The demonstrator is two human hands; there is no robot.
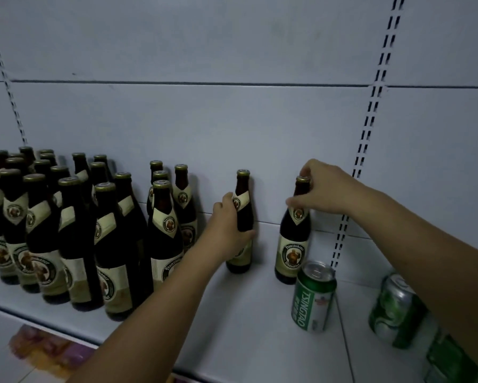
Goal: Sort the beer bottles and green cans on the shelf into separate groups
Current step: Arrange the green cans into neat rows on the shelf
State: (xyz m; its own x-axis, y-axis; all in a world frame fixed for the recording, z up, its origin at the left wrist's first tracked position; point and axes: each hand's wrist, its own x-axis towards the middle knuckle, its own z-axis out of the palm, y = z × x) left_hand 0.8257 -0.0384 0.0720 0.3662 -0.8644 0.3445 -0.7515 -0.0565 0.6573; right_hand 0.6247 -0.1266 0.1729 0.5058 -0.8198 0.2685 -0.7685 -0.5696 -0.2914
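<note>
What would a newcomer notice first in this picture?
The two hands draw the eye: the left hand grips the middle bottle by its body, and the right hand pinches the right bottle at its neck, both near the back of the shelf. Many more bottles crowd the left side, while green cans stand at the front right.
</note>
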